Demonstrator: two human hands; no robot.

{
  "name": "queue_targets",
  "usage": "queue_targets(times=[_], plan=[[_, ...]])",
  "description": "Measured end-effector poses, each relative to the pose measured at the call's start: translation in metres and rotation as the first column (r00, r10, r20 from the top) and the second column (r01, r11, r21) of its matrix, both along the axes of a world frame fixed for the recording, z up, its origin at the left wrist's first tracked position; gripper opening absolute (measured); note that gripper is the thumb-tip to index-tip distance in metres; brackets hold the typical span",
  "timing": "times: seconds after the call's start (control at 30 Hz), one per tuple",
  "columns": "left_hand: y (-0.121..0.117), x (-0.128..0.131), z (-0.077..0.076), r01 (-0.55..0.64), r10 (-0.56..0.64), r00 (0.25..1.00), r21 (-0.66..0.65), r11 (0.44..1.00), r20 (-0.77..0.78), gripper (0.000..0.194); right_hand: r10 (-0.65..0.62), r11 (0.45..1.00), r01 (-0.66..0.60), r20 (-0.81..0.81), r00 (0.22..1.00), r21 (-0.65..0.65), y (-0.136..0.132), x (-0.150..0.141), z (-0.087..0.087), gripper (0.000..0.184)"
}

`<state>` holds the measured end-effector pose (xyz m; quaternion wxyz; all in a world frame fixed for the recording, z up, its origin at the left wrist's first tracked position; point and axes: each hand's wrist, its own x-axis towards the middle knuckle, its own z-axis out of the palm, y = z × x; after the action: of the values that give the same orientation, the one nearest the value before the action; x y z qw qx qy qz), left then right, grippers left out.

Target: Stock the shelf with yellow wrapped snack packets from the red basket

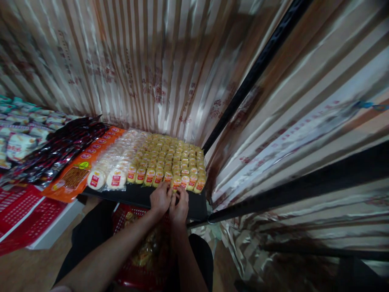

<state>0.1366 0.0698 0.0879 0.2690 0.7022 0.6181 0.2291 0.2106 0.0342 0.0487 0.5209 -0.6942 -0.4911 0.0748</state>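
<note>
Both my hands meet at the front edge of a dark shelf (136, 196). My left hand (160, 199) and my right hand (180, 207) are curled together against the front row of small yellow wrapped snack packs (170, 160), which fill the shelf in several neat rows. The fingers pinch at one pack in that front row; the pack itself is mostly hidden by them. Left of the yellow packs lie rows of pale round cakes in clear wrap (117, 162).
A red plastic basket (136, 243) holding more wrapped snacks sits on my lap under my forearms. Orange packets (82, 168), dark red packets (57, 150) and white-green packets (21, 134) lie further left. Striped curtains hang behind and to the right, with black shelf rails (258, 65).
</note>
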Motion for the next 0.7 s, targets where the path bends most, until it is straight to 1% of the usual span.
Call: queue_targets(times=[0.13, 0.27, 0.43, 0.53, 0.63, 0.7], plan=[[0.002, 0.001, -0.004, 0.009, -0.011, 0.999, 0.047, 0.999, 0.049, 0.025, 0.003, 1.000, -0.005, 0.129, 0.992, 0.021, 0.000, 0.003, -0.011, 0.035], [0.003, 0.002, -0.011, 0.032, -0.038, 0.995, 0.070, 0.997, 0.095, 0.013, 0.000, 1.000, -0.003, 0.214, 0.977, 0.014, -0.001, 0.007, -0.014, 0.037], [0.004, 0.003, -0.027, 0.126, -0.147, 0.985, 0.207, 0.970, 0.092, 0.015, 0.019, 1.000, -0.018, 0.253, 0.967, -0.008, -0.002, 0.010, -0.015, 0.039], [0.006, 0.003, -0.037, 0.120, -0.153, 0.981, 0.252, 0.960, 0.118, 0.016, 0.030, 1.000, -0.030, 0.255, 0.967, -0.002, -0.004, 0.011, -0.015, 0.038], [0.006, 0.002, -0.043, 0.107, -0.154, 0.975, 0.267, 0.958, 0.161, 0.017, -0.032, 0.999, 0.026, 0.249, 0.968, 0.025, -0.006, 0.015, -0.012, 0.038], [0.006, 0.002, -0.043, 0.123, -0.173, 0.969, 0.264, 0.957, 0.177, 0.020, -0.091, 0.996, 0.083, 0.253, 0.963, 0.041, -0.008, 0.018, -0.009, 0.038]])
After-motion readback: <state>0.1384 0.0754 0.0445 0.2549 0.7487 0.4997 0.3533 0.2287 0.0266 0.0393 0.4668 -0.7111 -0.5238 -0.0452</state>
